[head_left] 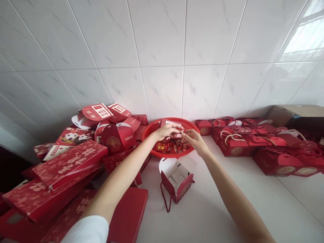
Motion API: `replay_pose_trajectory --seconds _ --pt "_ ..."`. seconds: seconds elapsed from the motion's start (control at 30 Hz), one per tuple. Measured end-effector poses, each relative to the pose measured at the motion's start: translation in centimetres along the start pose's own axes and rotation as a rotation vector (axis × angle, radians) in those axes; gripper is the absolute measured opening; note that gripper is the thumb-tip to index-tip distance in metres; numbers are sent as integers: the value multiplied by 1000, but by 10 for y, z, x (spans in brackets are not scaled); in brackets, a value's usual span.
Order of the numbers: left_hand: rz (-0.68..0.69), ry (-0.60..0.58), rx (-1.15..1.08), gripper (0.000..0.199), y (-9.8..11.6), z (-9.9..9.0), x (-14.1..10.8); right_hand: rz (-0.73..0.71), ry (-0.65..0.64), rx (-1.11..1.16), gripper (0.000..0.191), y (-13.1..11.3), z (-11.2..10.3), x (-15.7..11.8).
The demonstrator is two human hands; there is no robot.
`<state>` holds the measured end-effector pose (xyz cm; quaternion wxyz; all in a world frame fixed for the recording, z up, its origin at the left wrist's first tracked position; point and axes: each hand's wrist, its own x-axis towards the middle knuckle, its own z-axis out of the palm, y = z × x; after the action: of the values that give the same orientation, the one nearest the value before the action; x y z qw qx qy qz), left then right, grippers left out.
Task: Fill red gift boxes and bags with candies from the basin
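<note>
White sleeve, left hand and right hand pinching small indistinct item above red plastic basket, open gift box nearer wearer.

Soft light, glare on upper-right tile, stretched edges

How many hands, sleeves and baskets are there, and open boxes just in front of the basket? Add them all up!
Hands: 2 (left hand, right hand)
Sleeve: 1
Basket: 1
Open box: 1
Total: 5
</note>
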<state>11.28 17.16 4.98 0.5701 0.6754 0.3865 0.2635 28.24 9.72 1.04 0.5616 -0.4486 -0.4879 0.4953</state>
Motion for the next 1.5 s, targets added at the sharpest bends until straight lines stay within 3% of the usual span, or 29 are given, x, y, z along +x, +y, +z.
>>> replay_pose_trajectory --seconds 0.17,0.33,0.53,0.73,0.87,1.0,1.13,1.3,1.4,1.5 --pt "-50 -1 -181 20 11 23 -2 -49 72 117 55 5 3 2" --pt "-141 68 -377 33 11 30 2 -56 70 160 48 2 -2 2" --pt "-133 115 -342 27 11 36 1 -39 14 147 46 -1 2 1" --pt "-190 348 -468 25 23 39 7 -33 76 155 36 -5 4 -3" --pt "-151 369 -472 23 27 50 24 43 -23 95 39 -5 12 -7" --pt "-122 310 -383 21 33 62 34 46 -44 142 37 -2 12 -4" --pt "-132 212 -134 17 28 57 34 59 46 253 28 -7 -7 4" --pt "-348 142 227 13 -16 43 36 82 173 324 24 -16 -29 10" --pt "-332 210 377 17 -40 36 42 105 149 328 17 -15 -30 11" --pt "-246 234 438 18 -49 31 51 99 103 331 24 -13 -28 12"
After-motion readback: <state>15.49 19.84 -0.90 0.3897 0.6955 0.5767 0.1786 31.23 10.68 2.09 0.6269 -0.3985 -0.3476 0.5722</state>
